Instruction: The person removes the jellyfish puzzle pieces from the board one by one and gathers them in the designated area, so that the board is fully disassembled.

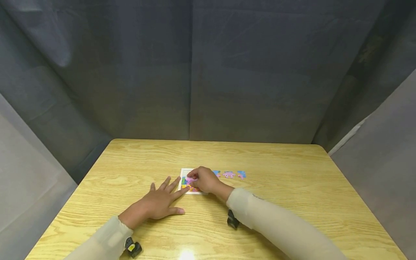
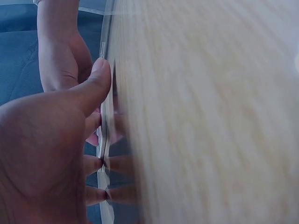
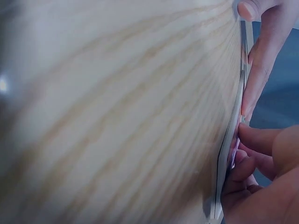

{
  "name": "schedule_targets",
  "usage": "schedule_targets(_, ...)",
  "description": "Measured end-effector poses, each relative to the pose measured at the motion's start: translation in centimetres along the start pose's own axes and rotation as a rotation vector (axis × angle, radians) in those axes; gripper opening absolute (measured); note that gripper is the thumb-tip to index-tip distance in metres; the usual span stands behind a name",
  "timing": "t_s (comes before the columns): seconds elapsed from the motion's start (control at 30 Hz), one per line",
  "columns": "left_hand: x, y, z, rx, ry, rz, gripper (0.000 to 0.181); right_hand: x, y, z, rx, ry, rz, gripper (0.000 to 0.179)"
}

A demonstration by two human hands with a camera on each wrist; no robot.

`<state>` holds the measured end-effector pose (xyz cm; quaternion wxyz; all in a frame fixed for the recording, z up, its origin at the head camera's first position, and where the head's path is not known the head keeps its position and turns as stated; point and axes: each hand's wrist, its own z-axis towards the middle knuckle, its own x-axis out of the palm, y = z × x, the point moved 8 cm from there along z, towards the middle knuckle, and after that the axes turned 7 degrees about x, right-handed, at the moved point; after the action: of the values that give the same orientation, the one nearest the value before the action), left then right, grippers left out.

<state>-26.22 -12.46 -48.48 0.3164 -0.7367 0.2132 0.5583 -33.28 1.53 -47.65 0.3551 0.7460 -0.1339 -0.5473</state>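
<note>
A small jigsaw puzzle with a white frame (image 1: 196,193) lies flat on the wooden table, its lower part filled with colourful picture pieces. Over it, my right hand (image 1: 208,180) pinches a pink puzzle piece (image 1: 190,180) between thumb and fingers. In the right wrist view, a pink edge (image 3: 235,148) shows by those fingertips, low against the frame. My left hand (image 1: 157,203) lies palm down at the puzzle's left, fingers spread, the index fingertip reaching onto its lower part. Part of the puzzle's right side is hidden behind my right hand.
Right of the puzzle, loose pieces lie in a row: a blue and pink one (image 1: 216,173) partly behind the hand, a purple one with eyes (image 1: 229,174) and another blue and pink one (image 1: 241,174). Dark curtains (image 1: 247,72) hang behind the table (image 1: 286,166).
</note>
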Motion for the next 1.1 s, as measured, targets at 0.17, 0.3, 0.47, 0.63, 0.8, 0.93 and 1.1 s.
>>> schedule_targets(0.17,-0.12,-0.06,-0.06,-0.001,-0.001,-0.005,0.081,0.05,-0.03,0.03,0.02,-0.002,0.03,0.032)
schedule_targets(0.3,-0.17,-0.09,-0.07,-0.005,0.006,0.0,0.08,0.01,0.0,0.14,0.018,-0.01,0.037,0.031)
schedule_targets(0.47,-0.24,-0.09,-0.06,-0.014,0.011,-0.003,0.08,-0.04,0.04,0.11,0.018,-0.016,0.047,0.03)
schedule_targets(0.63,-0.28,-0.1,-0.02,-0.018,0.014,-0.008,0.08,0.0,-0.09,0.12,0.031,-0.016,0.077,0.029)
schedule_targets(0.8,-0.22,-0.06,0.01,-0.021,0.02,-0.003,0.08,0.08,-0.14,0.12,0.025,-0.014,0.089,0.029)
schedule_targets(0.93,-0.15,0.01,0.06,-0.025,0.025,0.004,0.081,0.07,-0.1,0.09,0.022,-0.016,0.083,0.029)
schedule_targets(1.1,-0.18,-0.01,0.13,-0.022,0.022,0.007,0.08,-0.04,-0.07,0.17,0.019,-0.026,0.077,0.029)
